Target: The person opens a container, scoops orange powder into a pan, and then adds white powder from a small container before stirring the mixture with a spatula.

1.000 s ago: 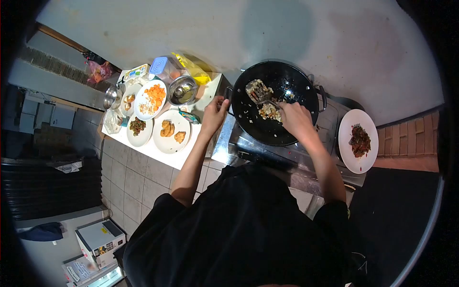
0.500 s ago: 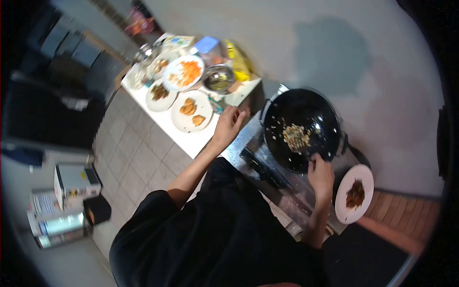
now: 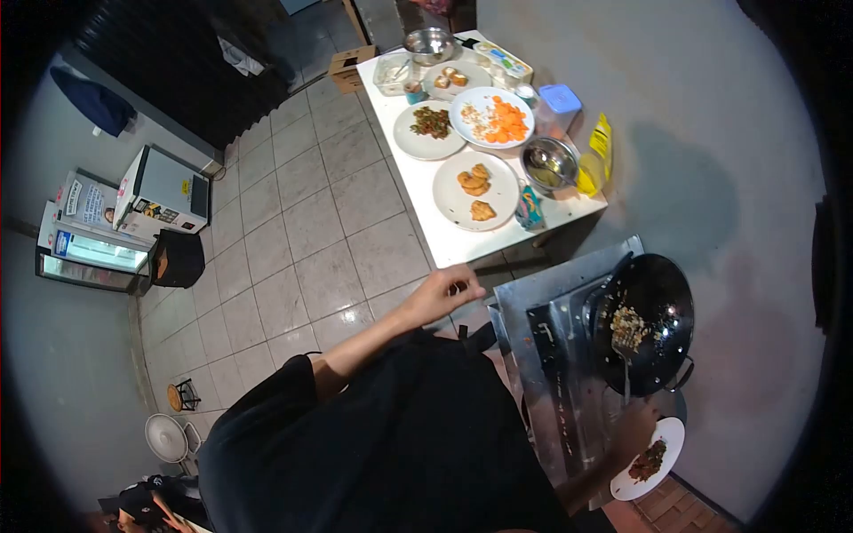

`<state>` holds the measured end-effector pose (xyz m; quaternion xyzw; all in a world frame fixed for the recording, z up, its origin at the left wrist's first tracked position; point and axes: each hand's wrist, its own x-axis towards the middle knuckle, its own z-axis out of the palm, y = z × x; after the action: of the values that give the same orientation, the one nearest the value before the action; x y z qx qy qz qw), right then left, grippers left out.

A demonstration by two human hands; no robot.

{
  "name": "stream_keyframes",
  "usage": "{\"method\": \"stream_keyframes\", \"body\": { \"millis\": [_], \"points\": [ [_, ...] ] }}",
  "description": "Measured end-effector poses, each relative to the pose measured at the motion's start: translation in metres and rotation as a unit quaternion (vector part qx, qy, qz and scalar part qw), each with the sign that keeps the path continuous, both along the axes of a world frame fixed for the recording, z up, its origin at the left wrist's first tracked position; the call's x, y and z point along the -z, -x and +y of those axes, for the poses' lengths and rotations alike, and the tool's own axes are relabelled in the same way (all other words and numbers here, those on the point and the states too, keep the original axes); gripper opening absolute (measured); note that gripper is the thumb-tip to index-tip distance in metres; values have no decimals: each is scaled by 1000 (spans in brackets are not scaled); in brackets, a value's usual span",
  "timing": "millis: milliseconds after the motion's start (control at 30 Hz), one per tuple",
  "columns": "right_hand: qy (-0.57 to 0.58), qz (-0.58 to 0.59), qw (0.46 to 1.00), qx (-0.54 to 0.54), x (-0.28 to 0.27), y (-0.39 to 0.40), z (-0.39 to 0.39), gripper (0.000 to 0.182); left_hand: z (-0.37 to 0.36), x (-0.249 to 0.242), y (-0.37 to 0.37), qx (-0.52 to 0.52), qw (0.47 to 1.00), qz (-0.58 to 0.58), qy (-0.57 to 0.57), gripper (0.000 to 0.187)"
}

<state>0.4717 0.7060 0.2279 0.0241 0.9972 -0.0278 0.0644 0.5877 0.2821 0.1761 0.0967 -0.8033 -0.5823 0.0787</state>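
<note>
My right hand (image 3: 638, 426) grips the handle of a metal spatula (image 3: 625, 357). Its blade rests in the black wok (image 3: 668, 355), against a small heap of chopped pale bits (image 3: 628, 325). The wok sits on a metal stove (image 3: 555, 373). My left hand (image 3: 447, 295) hangs between the stove and the table corner, thumb and fingers curled together in a pinch; whatever is in it, if anything, is too small to see. Beside my right hand, a white plate (image 3: 673, 442) carries dark reddish-brown cooked food (image 3: 649, 462).
On the white table (image 3: 418, 209) are plates of chopped carrot (image 3: 508, 120), fried pieces (image 3: 475, 182) and chopped greens (image 3: 431, 123), a steel bowl (image 3: 549, 164), a plastic container (image 3: 560, 105) and a yellow pouch (image 3: 595, 160). Another person (image 3: 147, 506) is at lower left.
The view has swung, so the table and wok appear farther right. My left hand has come away from the table's edge. The spatula blade now shows at the chopped food; my right hand still holds it.
</note>
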Motion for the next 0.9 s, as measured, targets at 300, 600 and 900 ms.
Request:
{"method": "stream_keyframes", "body": {
  "millis": [300, 600, 900],
  "points": [
    [359, -92, 865, -339, -37, -117, -309, 17, -96, -37, -152, -1, 983, -67, -174, 17],
    [515, -274, 664, -469, 107, -284, -534, 57, -170, 67, -295, -325, 703, 45, -631, 68],
    [466, -671, 555, -158, 276, -328, -486, 54, -135, 89, -319, -447, 832, 37, -326, 67]
  ]
}}
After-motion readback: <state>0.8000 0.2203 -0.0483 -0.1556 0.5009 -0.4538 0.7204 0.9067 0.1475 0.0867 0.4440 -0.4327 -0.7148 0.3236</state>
